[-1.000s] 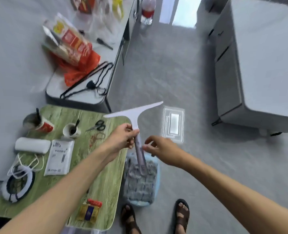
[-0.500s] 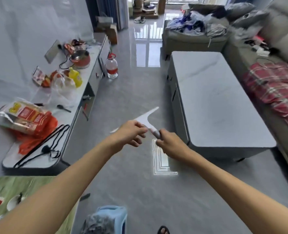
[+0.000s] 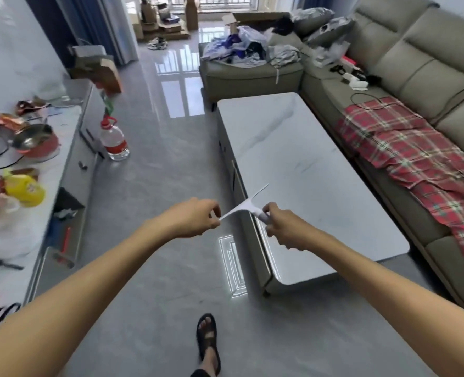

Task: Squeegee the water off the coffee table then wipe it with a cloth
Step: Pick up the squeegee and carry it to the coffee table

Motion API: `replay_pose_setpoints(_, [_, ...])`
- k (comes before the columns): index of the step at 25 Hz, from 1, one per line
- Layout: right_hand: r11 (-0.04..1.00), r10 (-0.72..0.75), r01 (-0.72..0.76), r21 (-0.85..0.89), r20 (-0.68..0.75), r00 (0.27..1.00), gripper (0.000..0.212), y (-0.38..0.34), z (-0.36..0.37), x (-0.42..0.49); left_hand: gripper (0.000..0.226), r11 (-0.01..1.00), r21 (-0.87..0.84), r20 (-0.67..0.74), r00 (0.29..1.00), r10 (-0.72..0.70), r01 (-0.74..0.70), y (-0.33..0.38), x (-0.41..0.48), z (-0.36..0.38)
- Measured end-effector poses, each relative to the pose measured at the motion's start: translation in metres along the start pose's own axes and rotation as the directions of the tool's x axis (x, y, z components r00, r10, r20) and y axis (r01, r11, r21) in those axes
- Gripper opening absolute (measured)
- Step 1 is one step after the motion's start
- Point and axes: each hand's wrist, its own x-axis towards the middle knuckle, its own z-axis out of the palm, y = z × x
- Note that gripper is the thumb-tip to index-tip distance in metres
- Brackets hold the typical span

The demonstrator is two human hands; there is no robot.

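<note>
A white T-shaped squeegee (image 3: 245, 204) hangs in the air over the near left edge of the coffee table (image 3: 301, 170), a long pale marble-topped table. My right hand (image 3: 285, 227) grips the squeegee's handle. My left hand (image 3: 195, 217) pinches the left tip of its blade. Both hands are held above the floor just left of the table. No cloth shows in this view.
A grey sofa (image 3: 404, 85) with a red plaid blanket (image 3: 415, 159) runs along the table's right side. A low TV cabinet (image 3: 35, 186) at left holds a pot, bags and cords. A water bottle (image 3: 114, 141) stands on the glossy floor. My sandalled foot (image 3: 208, 341) is below.
The view swung up from the small green table to the living room and drew closer to the coffee table. My right hand took the handle; my left slid to the blade's tip.
</note>
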Motion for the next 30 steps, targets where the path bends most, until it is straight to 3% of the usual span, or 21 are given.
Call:
replay_pose_setpoints(5, [0.994, 0.097, -0.094, 0.053, -0.055, 0.994, 0.018, -0.008, -0.090, 0.121, 0.019, 0.987, 0.059, 0.054, 0.987, 0.150, -0.153, -0.015, 0.154, -0.109])
replay_pose_setpoints(11, [0.941, 0.236, -0.205, 0.269, -0.087, 0.968, 0.017, -0.008, -0.179, 0.265, 0.022, 0.967, 0.099, 0.052, 0.972, 0.231, -0.235, -0.024, 0.325, -0.209])
replay_pose_setpoints(17, [0.950, 0.298, -0.289, 0.120, -0.064, 0.952, 0.015, -0.012, -0.261, 0.472, 0.012, 0.967, 0.150, 0.087, 0.977, 0.195, -0.207, -0.060, 0.515, -0.310])
replay_pose_setpoints(21, [0.945, 0.316, -0.325, -0.030, -0.169, 0.934, 0.024, -0.035, -0.332, 0.574, 0.012, 0.962, 0.128, 0.094, 0.969, 0.230, -0.241, -0.074, 0.622, -0.389])
replay_pose_setpoints(25, [0.916, 0.396, -0.402, 0.016, -0.208, 0.894, 0.035, -0.031, -0.378, 0.673, 0.021, 0.935, 0.172, 0.153, 0.946, 0.287, -0.312, -0.082, 0.743, -0.434])
replay_pose_setpoints(30, [0.832, 0.555, -0.541, 0.125, -0.178, 0.813, 0.030, -0.029, -0.411, 0.794, 0.021, 0.875, 0.207, 0.305, 0.879, 0.367, -0.438, -0.095, 0.901, -0.490])
